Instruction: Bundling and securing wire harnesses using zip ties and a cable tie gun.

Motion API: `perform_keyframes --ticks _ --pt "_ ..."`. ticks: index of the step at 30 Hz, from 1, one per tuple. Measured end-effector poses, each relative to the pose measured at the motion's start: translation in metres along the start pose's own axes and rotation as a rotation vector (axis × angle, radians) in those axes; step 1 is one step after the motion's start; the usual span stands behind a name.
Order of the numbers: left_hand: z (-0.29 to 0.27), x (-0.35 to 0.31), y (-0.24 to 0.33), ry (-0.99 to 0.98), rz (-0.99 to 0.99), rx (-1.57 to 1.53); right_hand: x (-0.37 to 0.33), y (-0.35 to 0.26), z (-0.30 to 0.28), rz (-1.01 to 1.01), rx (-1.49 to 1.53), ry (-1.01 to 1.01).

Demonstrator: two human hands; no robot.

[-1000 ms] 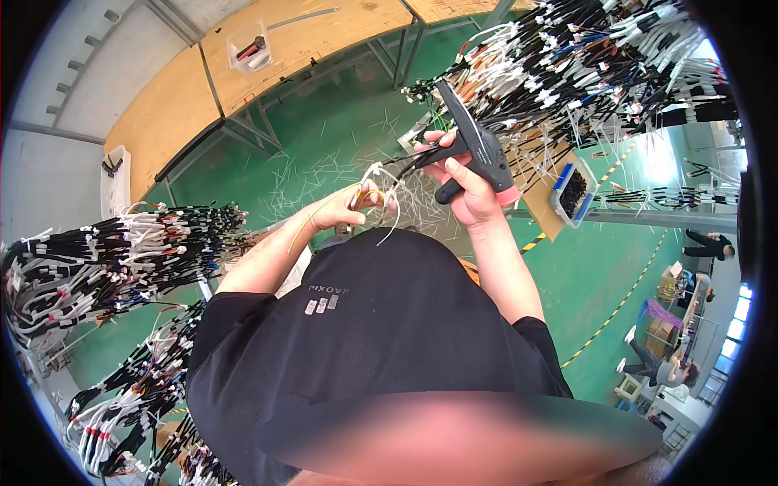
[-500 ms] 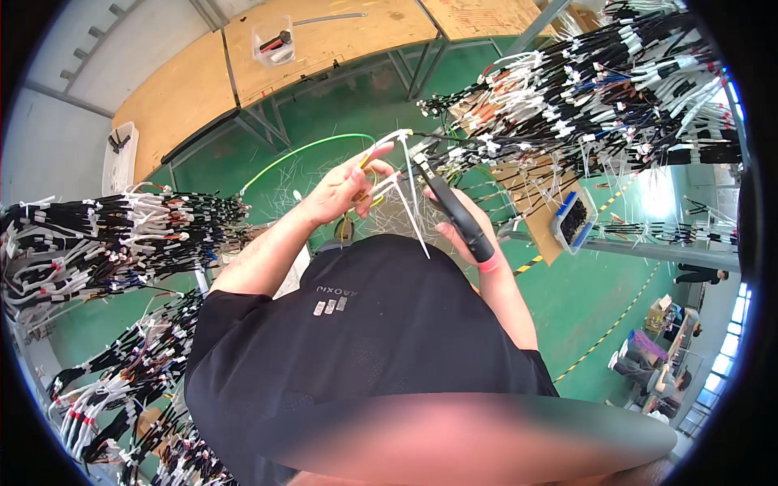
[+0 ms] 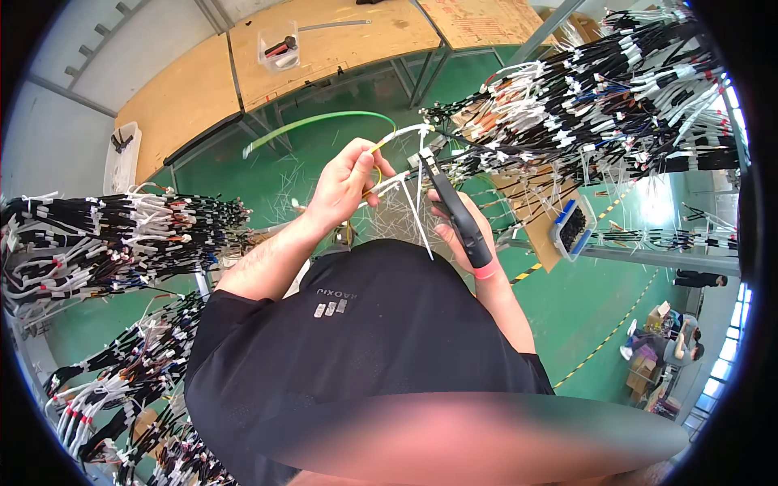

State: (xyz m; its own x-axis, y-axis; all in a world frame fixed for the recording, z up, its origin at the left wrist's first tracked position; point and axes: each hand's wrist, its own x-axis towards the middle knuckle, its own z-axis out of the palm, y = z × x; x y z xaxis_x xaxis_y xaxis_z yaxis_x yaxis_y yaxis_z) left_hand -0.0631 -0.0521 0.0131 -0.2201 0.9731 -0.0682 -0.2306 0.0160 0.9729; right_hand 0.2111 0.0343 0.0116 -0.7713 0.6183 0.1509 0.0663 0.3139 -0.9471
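My left hand (image 3: pixel 344 182) is closed, thumb against fingers, on a yellow-green wire (image 3: pixel 320 117) whose free length arcs up and away to the left. White sleeved wire ends show beside those fingers. My right hand (image 3: pixel 478 227) grips a black cable tie gun (image 3: pixel 455 209), its metal nose pointing up and left at the wires. Long white cable ties (image 3: pixel 416 215) hang between my hands from the wire bundle. Whether the nose touches a tie I cannot tell. The fingers behind the handle are partly hidden.
Thick wire harness bundles hang on racks at left (image 3: pixel 121 235) and right (image 3: pixel 600 105). A clear bin (image 3: pixel 574 227) with small black parts sits at right. Wooden tables (image 3: pixel 340 53) stand ahead, one holding a tool box (image 3: pixel 278 44). Cable tie offcuts litter the green floor. People work at far right.
The yellow-green wire's free end has swung up and looks blurred. My left fingers have closed more tightly on the wire. The tie gun has shifted slightly down and right.
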Motion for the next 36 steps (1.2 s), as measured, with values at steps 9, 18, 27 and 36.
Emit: perform_keyframes --ticks 9,18,27,36 --pt "0.006 0.0 0.023 -0.032 -0.155 -0.037 -0.026 -0.031 -0.019 0.087 -0.03 -0.032" --pt "0.016 -0.003 0.01 0.061 0.029 0.073 -0.029 -0.052 -0.004 0.307 0.157 0.01" --pt "0.03 -0.007 0.009 0.13 0.103 0.189 -0.026 -0.049 -0.004 0.084 -0.261 -0.084" --pt "0.026 -0.016 0.006 0.059 0.018 0.013 -0.026 -0.041 0.003 0.102 -0.327 0.037"
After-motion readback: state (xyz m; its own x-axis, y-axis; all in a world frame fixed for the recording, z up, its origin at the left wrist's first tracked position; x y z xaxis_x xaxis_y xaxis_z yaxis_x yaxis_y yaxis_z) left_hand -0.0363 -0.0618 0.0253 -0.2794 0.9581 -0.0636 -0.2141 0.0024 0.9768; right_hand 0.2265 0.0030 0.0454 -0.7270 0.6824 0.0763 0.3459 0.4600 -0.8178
